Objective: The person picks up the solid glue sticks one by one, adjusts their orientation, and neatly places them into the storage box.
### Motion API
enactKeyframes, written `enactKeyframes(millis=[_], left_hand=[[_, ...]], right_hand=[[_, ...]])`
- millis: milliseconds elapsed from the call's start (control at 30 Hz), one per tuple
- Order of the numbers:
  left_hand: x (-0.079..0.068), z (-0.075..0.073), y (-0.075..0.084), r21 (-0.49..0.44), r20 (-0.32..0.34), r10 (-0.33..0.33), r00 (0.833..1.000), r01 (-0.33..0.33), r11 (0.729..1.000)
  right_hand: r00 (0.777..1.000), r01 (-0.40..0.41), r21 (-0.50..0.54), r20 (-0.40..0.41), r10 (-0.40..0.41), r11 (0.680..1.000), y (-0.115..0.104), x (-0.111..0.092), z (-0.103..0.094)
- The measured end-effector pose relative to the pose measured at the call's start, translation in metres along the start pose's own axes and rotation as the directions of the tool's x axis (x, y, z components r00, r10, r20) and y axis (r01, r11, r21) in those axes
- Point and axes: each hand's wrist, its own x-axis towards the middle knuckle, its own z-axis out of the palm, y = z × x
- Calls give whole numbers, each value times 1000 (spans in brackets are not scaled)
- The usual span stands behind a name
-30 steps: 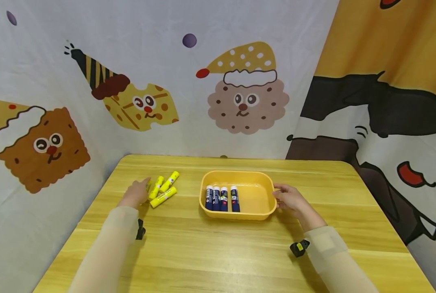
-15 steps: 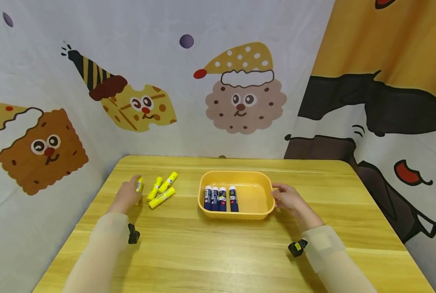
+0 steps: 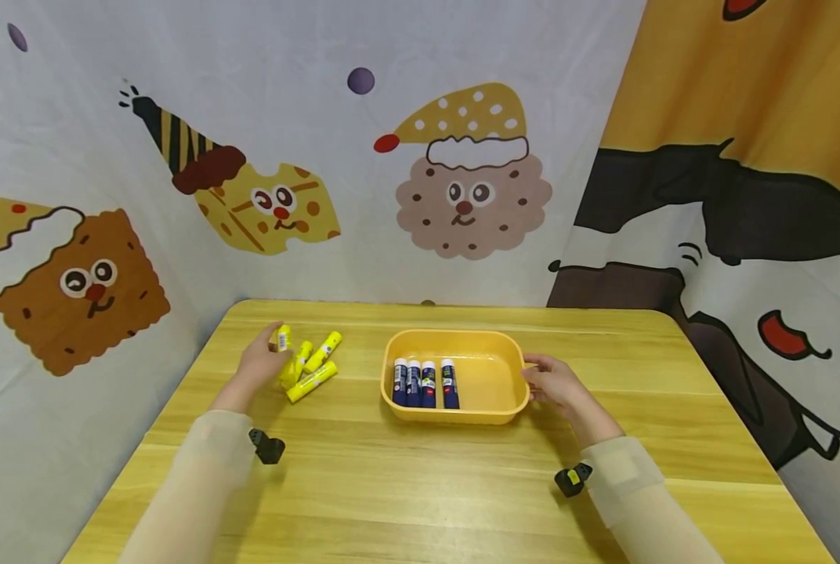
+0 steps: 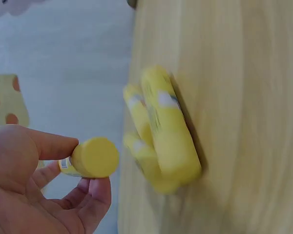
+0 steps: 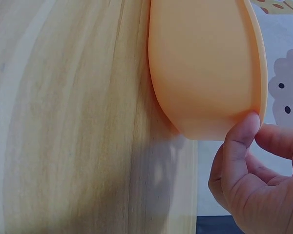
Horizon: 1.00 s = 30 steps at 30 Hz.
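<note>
My left hand point(image 3: 256, 363) pinches a yellow glue stick point(image 3: 284, 339) between thumb and fingers, at the left end of a small group of yellow sticks. In the left wrist view this glue stick's round end point(image 4: 100, 157) faces the camera. Three more yellow glue sticks point(image 3: 313, 382) lie loosely together on the table, just right of that hand. My right hand point(image 3: 559, 385) grips the right end of a yellow-orange plastic tray point(image 3: 494, 384). Thumb and fingers pinch the tray's rim in the right wrist view. Several dark blue glue sticks point(image 3: 429, 385) with white caps stand side by side in the tray's left half.
A wood-grain table point(image 3: 420, 486) carries everything. Behind it hangs a pale curtain point(image 3: 371, 274) printed with cartoon food faces, close to the table's back edge. Black wrist cameras point(image 3: 268, 446) sit on both sleeves.
My left hand drew a yellow glue stick leftward away from the group, then came back rightward with it, slightly farther from me. My right hand stays on the tray's end.
</note>
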Motion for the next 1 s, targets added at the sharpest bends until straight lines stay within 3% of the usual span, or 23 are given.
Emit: enactKeyframes(millis=[200, 400, 600, 1000], left_hand=[[-7, 12, 28, -82, 63, 13, 998, -8, 997], [-12, 28, 46, -98, 93, 86, 992, -76, 992], [-17, 43, 61, -98, 78, 180, 981, -172, 980], [-26, 70, 90, -121, 76, 206, 976, -196, 973]], right_hand=[[1000, -2, 9, -4, 2, 1000, 1, 0, 0], [1000, -12, 8, -14, 13, 1000, 0, -1, 1], [999, -25, 9, -20, 26, 1000, 0, -1, 1], [1000, -20, 6, -17, 20, 1000, -1, -3, 1]])
